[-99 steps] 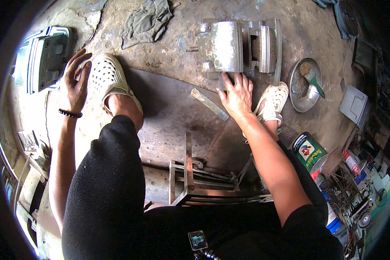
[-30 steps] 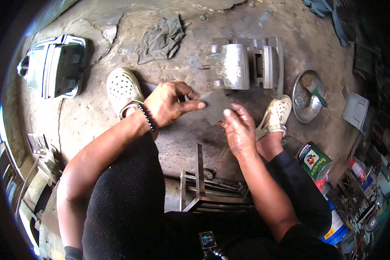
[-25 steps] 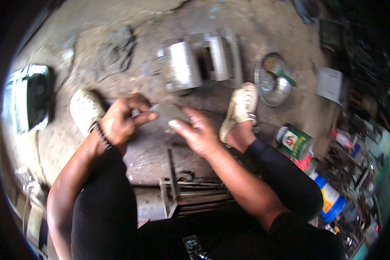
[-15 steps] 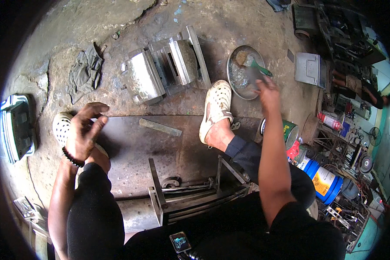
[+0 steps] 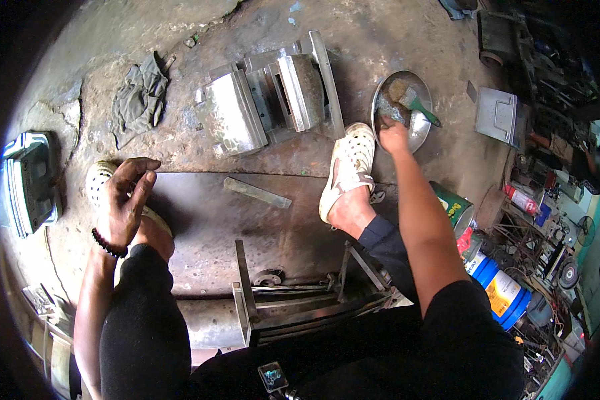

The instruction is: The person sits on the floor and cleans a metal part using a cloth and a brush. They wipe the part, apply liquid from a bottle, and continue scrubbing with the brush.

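Silver-grey round metal bowl [image 5: 421, 135], glinting white on its bare side; green-handled wooden-toned brush [image 5: 417, 107], bristles [image 5: 399, 91] tan-brown; silver slotted metal block [image 5: 237, 117], mottled with brownish spots; dull grey flat metal strip [image 5: 257, 193]; cream perforated clogs [image 5: 355, 150], patterned with round holes; black beaded bracelet [image 5: 108, 245]; plain black trousers [image 5: 140, 320]; crumpled grey-green cloth [image 5: 139, 99]; silver-grey flat rectangular metal case [image 5: 497, 115]; green cylindrical can [image 5: 452, 204]; blue cylindrical bucket [image 5: 485, 272], its label [image 5: 503, 292] white and yellow-orange; brown-grey concrete floor [image 5: 373, 40], blotched, with pale blue flecks near the top.
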Available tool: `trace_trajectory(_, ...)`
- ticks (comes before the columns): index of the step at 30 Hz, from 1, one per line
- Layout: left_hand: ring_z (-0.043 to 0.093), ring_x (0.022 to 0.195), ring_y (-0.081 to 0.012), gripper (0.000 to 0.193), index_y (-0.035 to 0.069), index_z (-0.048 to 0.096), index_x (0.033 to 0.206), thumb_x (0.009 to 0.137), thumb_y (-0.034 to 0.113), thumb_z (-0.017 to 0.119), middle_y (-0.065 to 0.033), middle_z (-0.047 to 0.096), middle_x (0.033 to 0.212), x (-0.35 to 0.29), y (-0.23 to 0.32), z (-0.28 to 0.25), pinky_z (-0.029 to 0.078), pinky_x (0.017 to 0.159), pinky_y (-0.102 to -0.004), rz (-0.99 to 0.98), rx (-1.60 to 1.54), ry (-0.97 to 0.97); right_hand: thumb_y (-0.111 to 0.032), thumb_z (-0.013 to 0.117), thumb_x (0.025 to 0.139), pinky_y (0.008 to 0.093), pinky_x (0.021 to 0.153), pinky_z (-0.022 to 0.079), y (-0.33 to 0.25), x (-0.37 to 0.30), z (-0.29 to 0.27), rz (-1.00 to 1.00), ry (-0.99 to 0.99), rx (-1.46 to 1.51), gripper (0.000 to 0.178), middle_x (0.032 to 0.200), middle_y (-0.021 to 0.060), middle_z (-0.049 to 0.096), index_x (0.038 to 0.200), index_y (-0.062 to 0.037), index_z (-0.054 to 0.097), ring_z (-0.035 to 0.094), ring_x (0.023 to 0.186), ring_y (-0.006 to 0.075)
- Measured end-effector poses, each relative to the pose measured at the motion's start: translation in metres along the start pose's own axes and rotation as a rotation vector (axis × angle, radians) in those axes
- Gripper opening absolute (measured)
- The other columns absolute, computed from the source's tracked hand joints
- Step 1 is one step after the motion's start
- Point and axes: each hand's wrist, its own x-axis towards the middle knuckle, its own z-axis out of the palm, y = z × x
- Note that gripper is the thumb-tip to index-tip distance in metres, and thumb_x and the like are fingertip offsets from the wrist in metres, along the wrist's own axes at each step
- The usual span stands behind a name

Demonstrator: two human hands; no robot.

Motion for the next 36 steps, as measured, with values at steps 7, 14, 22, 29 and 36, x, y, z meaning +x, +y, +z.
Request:
trace_trajectory(7, 0.062, 0.095, -0.0157, 0.025, 0.0, 0.067, 0.11, 0.097, 0.021, 0.059, -0.0095, 0.068, 0.103, 0.008, -0.004, 0.003, 0.048, 0.086, -0.0297, 0.01, 0.01, 0.018, -0.007, 0.05, 0.085, 0.0438, 0.067, 0.051, -0.039, -0.041, -0.124, 0.321, 0.441, 0.381, 0.041, 0.084, 0.0243, 0.068, 0.123, -0.0099, 0.066, 0.068, 0.075, 0.0351)
trace_trajectory(14, 0.063, 0.091, -0.0169, 0.03, 0.001, 0.067, 0.113, 0.097, 0.025, 0.06, -0.0108, 0.07, 0.098, 0.009, -0.007, 0.002, 0.049, 0.084, -0.0305, 0.005, -0.015, 0.028, 0.002, 0.053, 0.082, 0.0381, 0.103, 0.045, -0.237, -0.13, -0.135, -0.081, 0.157, 0.976, 0.049, 0.127, 0.0192, 0.062, 0.129, -0.0047, 0.06, 0.061, 0.114, 0.0323)
trace_trajectory(22, 0.056, 0.085, -0.009, 0.027, 0.0, 0.066, 0.115, 0.097, 0.019, 0.06, -0.0024, 0.066, 0.097, -0.013, -0.022, -0.01, 0.046, 0.078, -0.0241, -0.09, -0.122, 0.115, -0.003, 0.056, 0.08, 0.0453, 0.106, 0.04, -0.337, -0.081, -0.072, -0.225, 0.259, 0.612, 0.047, 0.134, 0.0171, 0.056, 0.126, -0.0018, 0.059, 0.052, 0.121, 0.038)
trace_trajectory(29, 0.054, 0.086, -0.0077, 0.025, -0.001, 0.065, 0.114, 0.098, 0.017, 0.059, -0.002, 0.066, 0.098, -0.02, -0.023, -0.009, 0.044, 0.078, -0.023, -0.049, -0.154, 0.14, -0.01, 0.06, 0.087, 0.0472, 0.098, 0.045, -0.346, -0.086, -0.063, -0.21, 0.234, 0.586, 0.037, 0.136, 0.0157, 0.054, 0.124, -0.0087, 0.062, 0.052, 0.122, 0.0382)
trace_trajectory(36, 0.058, 0.104, -0.0138, 0.028, -0.002, 0.063, 0.117, 0.1, 0.019, 0.055, -0.0079, 0.066, 0.111, -0.024, -0.018, -0.014, 0.043, 0.093, -0.0268, -0.078, -0.11, 0.074, -0.002, 0.057, 0.084, 0.0452, 0.11, 0.038, -0.345, -0.089, -0.061, -0.212, 0.228, 0.712, 0.05, 0.141, 0.0224, 0.046, 0.133, -0.0068, 0.054, 0.04, 0.134, 0.042)
